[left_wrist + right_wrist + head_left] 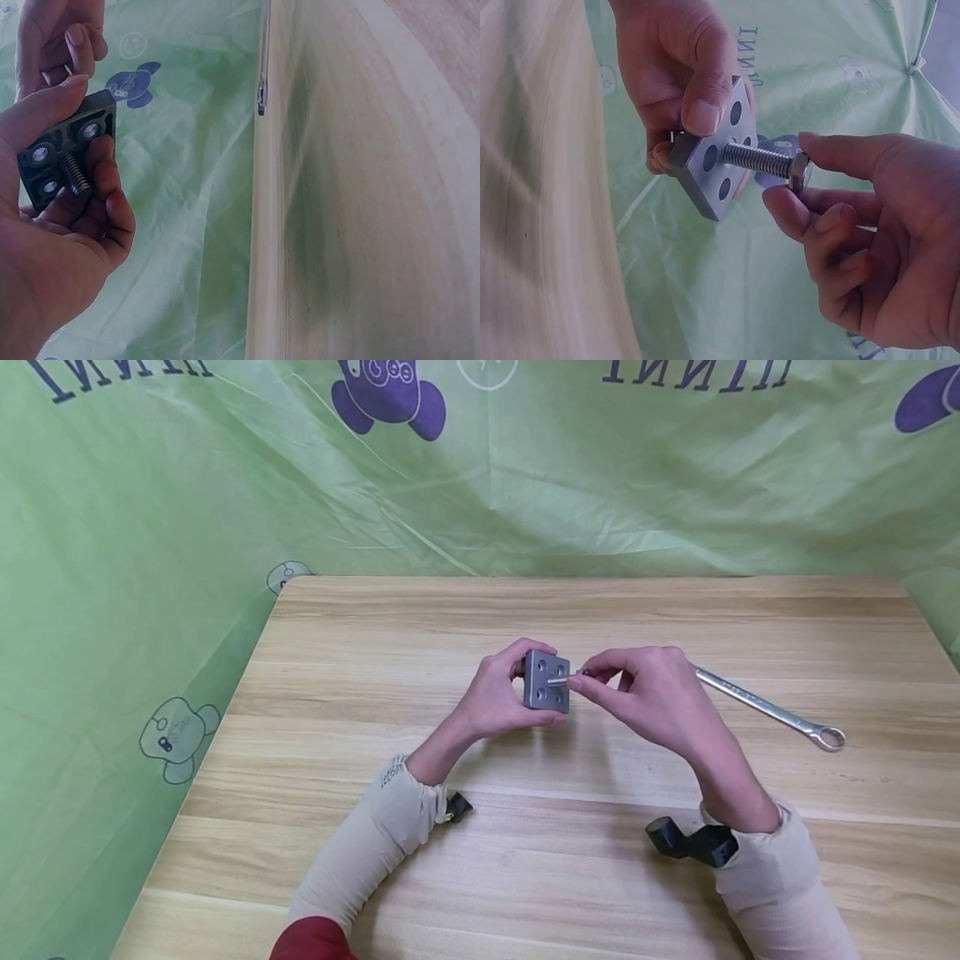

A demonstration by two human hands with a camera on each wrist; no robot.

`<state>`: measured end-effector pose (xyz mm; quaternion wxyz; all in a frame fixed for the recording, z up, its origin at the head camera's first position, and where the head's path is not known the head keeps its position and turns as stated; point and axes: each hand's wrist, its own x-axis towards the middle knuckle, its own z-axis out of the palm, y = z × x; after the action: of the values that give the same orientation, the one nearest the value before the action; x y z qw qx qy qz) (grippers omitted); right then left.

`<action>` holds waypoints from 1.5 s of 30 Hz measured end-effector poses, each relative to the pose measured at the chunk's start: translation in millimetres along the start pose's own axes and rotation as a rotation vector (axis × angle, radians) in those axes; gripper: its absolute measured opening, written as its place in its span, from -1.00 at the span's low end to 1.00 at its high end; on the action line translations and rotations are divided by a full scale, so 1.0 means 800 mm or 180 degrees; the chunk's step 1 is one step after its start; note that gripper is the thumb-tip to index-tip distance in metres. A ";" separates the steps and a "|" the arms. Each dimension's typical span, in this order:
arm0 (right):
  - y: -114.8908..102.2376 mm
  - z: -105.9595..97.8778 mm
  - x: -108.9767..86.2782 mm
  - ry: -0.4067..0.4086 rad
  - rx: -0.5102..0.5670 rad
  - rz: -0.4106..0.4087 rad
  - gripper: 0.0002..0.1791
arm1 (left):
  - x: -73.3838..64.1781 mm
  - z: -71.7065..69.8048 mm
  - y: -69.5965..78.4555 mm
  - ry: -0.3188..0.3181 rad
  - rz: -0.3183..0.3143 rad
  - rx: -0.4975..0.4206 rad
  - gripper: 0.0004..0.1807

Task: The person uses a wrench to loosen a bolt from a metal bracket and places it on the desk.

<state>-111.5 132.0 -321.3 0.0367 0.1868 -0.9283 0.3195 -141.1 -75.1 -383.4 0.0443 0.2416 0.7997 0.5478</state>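
Note:
My left hand (495,693) grips a square grey metal plate (535,681) by its edges, held up over the table. The plate has a hole near each corner, and a long threaded bolt (761,161) runs through its middle. Between thumb and fingers, my right hand (648,693) pinches the bolt's hex head (801,171). A stretch of bare thread shows between head and plate in the right wrist view. From the back side, in the left wrist view, the bolt's threaded end (75,174) sticks out among the left fingers.
A combination wrench (772,708) lies on the wooden table (337,635) to the right, its near end a ring and its far end hidden behind the right hand. Green printed cloth (600,485) hangs behind the table and down its left side.

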 end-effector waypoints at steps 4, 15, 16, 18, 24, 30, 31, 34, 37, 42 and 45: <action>0.002 0.001 -0.001 0.0100 0.0039 -0.0226 -0.83 | 0.000 0.000 -0.001 -0.0005 -0.0008 0.0000 -0.22; 0.006 0.005 -0.001 0.0406 0.0184 -0.0851 -0.73 | 0.000 -0.001 0.000 -0.0028 -0.0058 -0.0010 -0.21; 0.006 0.005 -0.001 0.0408 0.0198 -0.0879 -0.72 | 0.000 -0.001 0.001 -0.0030 -0.0063 -0.0013 -0.21; 0.006 0.006 0.000 0.0410 0.0231 -0.0931 -0.69 | 0.000 -0.001 0.001 -0.0032 -0.0073 -0.0012 -0.21; 0.005 0.006 0.000 0.0374 0.0241 -0.0950 -0.69 | 0.000 -0.001 0.001 -0.0023 -0.0041 0.0012 -0.22; 0.001 0.000 0.001 0.0079 0.0153 -0.0160 -0.69 | -0.001 -0.003 0.003 0.0001 -0.0006 0.0023 -0.24; 0.000 -0.001 0.001 0.0012 0.0128 -0.0009 -0.69 | -0.001 -0.003 0.003 0.0001 -0.0007 0.0021 -0.23; -0.001 -0.004 0.002 -0.0144 0.0043 0.0257 -0.65 | 0.000 -0.002 0.002 0.0008 -0.0004 0.0014 -0.23; -0.001 -0.004 0.002 -0.0211 0.0050 0.0322 -0.63 | 0.000 -0.002 0.002 0.0011 0.0000 0.0009 -0.22; -0.002 -0.004 0.002 -0.0152 0.0071 0.0272 -0.66 | 0.000 -0.001 0.000 0.0010 0.0002 0.0013 -0.22; -0.002 -0.003 0.001 -0.0061 0.0062 0.0167 -0.72 | 0.000 -0.001 0.001 0.0004 -0.0013 0.0022 -0.21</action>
<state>-112.0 132.0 -318.3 0.0175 0.1658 -0.9300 0.3276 -141.4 -75.9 -382.4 0.0440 0.2398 0.8021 0.5451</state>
